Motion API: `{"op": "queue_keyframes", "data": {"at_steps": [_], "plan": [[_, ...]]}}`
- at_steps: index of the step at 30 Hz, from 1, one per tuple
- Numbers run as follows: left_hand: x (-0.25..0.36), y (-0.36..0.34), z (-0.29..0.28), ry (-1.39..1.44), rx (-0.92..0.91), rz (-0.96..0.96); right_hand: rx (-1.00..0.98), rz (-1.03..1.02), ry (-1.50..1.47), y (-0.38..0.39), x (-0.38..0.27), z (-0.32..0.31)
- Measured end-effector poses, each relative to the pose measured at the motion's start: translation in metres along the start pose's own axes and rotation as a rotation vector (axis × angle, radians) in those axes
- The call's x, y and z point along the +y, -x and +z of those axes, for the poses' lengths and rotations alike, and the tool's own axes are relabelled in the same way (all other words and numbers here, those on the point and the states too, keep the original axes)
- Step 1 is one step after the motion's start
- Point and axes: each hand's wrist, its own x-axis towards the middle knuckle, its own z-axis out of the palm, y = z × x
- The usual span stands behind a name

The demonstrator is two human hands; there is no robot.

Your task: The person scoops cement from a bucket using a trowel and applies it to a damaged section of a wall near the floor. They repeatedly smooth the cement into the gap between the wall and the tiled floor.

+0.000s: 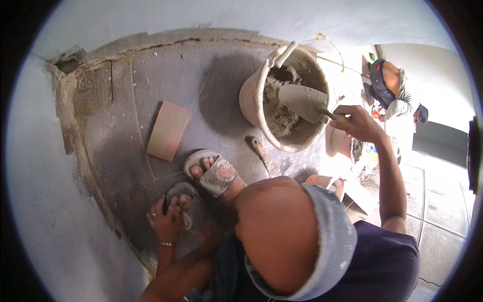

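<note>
Grips a trowel (303, 99) by the handle in the right hand (359, 122), fingers wrapped tight, with the pale blade slanting across the mouth of a wide bucket (251, 100) and over the lumpy grey mortar (282, 116) inside. Rests the left hand (168, 219) low beside the left sandal (195, 214), well apart from the right; impossible to tell from this angle whether empty or holding something.

For a clean scoop, probably best to push the blade edge-first into the thick of the mortar, turn the wrist to bring up a modest load, then level off before lifting clear. Worth wiping the underside against the rim to cut drips, and working stray lumps back into the mix for an even texture. Likely to spill if overloaded or tipped too early, so better kept flat over the bucket until steady.

Wise, too, to steady the bucket with the left hand against any sideways drag, and to carry the load clear of the flat tan block (168, 131) and the wooden-handled tool (261, 156) lying on the grey tile floor (214, 131).
</note>
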Motion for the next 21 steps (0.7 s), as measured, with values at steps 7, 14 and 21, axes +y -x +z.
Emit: {"op": "queue_keyframes", "data": {"at_steps": [7, 14, 21], "plan": [[-0.054, 0.011, -0.034, -0.041, 0.269, -0.346, 0.073, -0.065, 0.433, -0.003, -0.021, 0.024], [-0.044, -0.036, -0.015, 0.232, 0.327, -0.353, 0.050, -0.106, -0.112, -0.023, -0.035, 0.059], [-0.061, 0.000, 0.002, 0.295, 0.168, -0.349, 0.203, -0.018, -0.016, 0.004, -0.035, 0.094]]}}
